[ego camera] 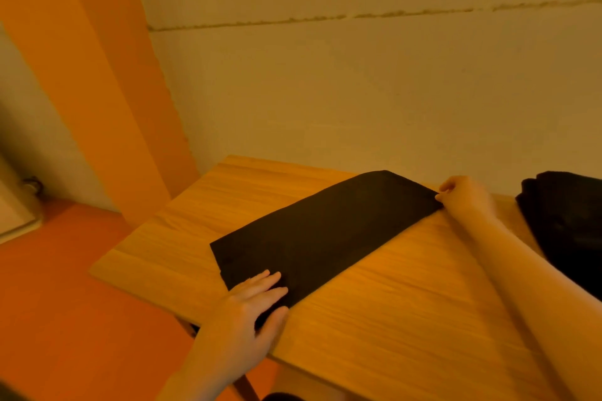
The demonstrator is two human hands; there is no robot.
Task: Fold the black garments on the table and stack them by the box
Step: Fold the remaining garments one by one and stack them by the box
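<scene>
A black garment lies flat on the wooden table as a long folded strip, running from the near left edge toward the far right. My left hand rests on its near end, fingers straight on top and thumb at the cloth's edge. My right hand pinches the strip's far right corner against the table. A pile of more black garments sits at the right edge of the view, partly cut off. No box is in view.
The table stands against a pale wall. An orange floor lies to the left, with an orange wall panel behind it. The table's left edge is close to my left hand.
</scene>
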